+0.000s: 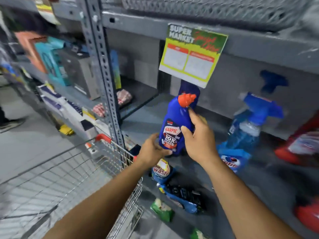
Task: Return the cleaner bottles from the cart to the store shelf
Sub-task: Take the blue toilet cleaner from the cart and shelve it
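Blue plastic with a red cap: this was the Harpic bottle (pixel 176 128), held in the middle of the frame by both hands. The left hand (pixel 152 150) was closed around its bottom end, and the right hand (pixel 198 140) was clamped on its side, with the thumb across the label and the fingers behind the neck. The bottle was tilted a little to the right and stood over the grey shelf board (pixel 146 118); it was not clear if its base touched the board. Just behind its cap, another dark blue bottle (pixel 188 88) stood partly hidden under the yellow-green price sign (pixel 191 56), which hung from the upper shelf edge. To the right of the frame, a blue spray bottle (pixel 248 128) stood on the same board, blurred, and red containers (pixel 300 147) were at the right edge. In the lower left, the wire cart (pixel 107 161) with a red handle corner was just beside the shelf post (pixel 101 66). Below the hands, several blue and green packets (pixel 179 195) lay on a lower level.
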Tool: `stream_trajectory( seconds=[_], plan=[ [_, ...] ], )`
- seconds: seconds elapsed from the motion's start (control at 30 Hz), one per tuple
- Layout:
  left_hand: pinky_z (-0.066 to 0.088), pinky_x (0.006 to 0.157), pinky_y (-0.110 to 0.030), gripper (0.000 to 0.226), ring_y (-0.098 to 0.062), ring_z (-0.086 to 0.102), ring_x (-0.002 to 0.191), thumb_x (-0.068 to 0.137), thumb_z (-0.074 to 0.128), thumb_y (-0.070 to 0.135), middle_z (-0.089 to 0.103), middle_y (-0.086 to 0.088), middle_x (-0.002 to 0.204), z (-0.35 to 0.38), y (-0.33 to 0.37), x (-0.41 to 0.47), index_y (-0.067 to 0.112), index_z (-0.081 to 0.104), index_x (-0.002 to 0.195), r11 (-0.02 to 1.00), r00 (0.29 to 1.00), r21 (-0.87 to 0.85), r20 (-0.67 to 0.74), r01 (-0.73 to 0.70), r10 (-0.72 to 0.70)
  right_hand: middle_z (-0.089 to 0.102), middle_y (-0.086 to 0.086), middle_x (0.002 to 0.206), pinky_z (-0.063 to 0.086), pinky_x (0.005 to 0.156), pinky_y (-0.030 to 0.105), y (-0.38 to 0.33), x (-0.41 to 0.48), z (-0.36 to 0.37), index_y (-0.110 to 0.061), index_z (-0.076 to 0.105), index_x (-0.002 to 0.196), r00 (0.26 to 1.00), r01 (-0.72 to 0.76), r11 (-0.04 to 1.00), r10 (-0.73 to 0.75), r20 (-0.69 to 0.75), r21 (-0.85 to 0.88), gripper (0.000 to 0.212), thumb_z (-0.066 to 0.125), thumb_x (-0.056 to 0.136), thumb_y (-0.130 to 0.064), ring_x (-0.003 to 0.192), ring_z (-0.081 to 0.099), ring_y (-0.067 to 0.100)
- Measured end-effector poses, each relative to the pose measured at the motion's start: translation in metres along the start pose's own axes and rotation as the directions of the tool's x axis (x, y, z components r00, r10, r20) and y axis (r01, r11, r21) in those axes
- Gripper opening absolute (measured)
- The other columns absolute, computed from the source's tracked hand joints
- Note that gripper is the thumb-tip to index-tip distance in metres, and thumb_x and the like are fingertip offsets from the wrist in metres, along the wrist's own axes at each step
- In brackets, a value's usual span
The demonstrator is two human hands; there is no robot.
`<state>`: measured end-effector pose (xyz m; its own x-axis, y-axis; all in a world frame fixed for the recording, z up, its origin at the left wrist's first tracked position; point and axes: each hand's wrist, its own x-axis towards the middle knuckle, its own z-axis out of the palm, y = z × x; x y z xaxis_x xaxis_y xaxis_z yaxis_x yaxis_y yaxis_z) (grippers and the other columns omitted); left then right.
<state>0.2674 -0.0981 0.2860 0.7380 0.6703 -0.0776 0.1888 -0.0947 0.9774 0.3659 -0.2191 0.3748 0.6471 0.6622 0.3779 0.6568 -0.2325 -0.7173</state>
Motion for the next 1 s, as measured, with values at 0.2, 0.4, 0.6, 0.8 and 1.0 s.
stream_trajectory(
  seconds=[0.2, 0.4, 0.6, 0.8, 1.0],
  plan=[
    [0.054, 0.046, -0.023, 0.045, -0.009, 0.068, 0.052, 0.047, 0.088, 0.032, 0.071, 0.01, 0.057, 0.01, -0.004, 0.03, 0.041, 0.057, 0.077, 0.984, 0.998, 0.166, 0.026, 0.059, -0.064, 0.051, 0.01, 0.139, 0.036, 0.107, 0.041, 0.016, 0.01, 0.001, -0.017, 0.04, 0.141, 0.996, -0.08, 0.992, 0.076, -0.049, -0.097, 0.057, 0.057, 0.087, -0.007, 0.125, 0.047, 0.032],
    [0.049, 0.045, -0.024, 0.046, -0.011, 0.059, 0.039, 0.059, 0.085, 0.031, 0.074, 0.0, 0.067, 0.011, -0.006, 0.044, 0.026, 0.062, 0.098, 0.974, 0.994, 0.212, 0.054, 0.078, -0.091, 0.049, 0.008, 0.142, 0.03, 0.106, 0.03, 0.028, 0.009, 0.013, -0.02, 0.039, 0.141, 0.992, -0.116, 0.981, 0.106, -0.074, -0.153, 0.058, 0.059, 0.087, -0.017, 0.128, 0.044, 0.028],
    [0.056, 0.074, -0.031, 0.042, -0.026, 0.064, 0.083, 0.076, 0.057, 0.009, 0.067, -0.007, 0.099, -0.005, -0.005, 0.041, 0.024, 0.061, 0.115, 0.85, 0.979, 0.486, 0.087, -0.204, 0.185, 0.053, 0.013, 0.138, 0.042, 0.104, 0.048, 0.057, -0.029, 0.033, -0.016, 0.029, 0.143, 0.874, -0.473, 0.881, 0.467, 0.13, 0.011, 0.068, 0.063, 0.084, -0.015, 0.126, 0.051, 0.029],
    [0.051, 0.063, -0.027, 0.032, -0.024, 0.064, 0.082, 0.085, 0.043, 0.007, 0.071, -0.005, 0.102, -0.036, -0.014, 0.047, 0.025, 0.06, 0.104, 0.778, 0.957, 0.558, 0.159, -0.289, 0.242, 0.072, 0.004, 0.109, 0.048, 0.08, 0.03, 0.047, -0.015, 0.066, -0.02, 0.054, 0.115, 0.877, -0.471, 0.87, 0.48, 0.031, -0.147, 0.033, 0.065, 0.084, -0.022, 0.103, 0.065, 0.027],
    [0.044, 0.068, -0.012, 0.037, -0.006, 0.059, 0.085, 0.085, 0.046, 0.005, 0.067, 0.004, 0.106, -0.055, -0.017, 0.062, 0.029, 0.057, 0.11, 0.84, 0.95, 0.449, 0.202, -0.305, 0.238, 0.07, 0.007, 0.105, 0.053, 0.076, 0.037, 0.036, -0.003, 0.091, -0.019, 0.054, 0.109, 0.88, -0.465, 0.859, 0.476, -0.004, -0.213, 0.03, 0.063, 0.085, -0.034, 0.098, 0.064, 0.03]
  ],
)
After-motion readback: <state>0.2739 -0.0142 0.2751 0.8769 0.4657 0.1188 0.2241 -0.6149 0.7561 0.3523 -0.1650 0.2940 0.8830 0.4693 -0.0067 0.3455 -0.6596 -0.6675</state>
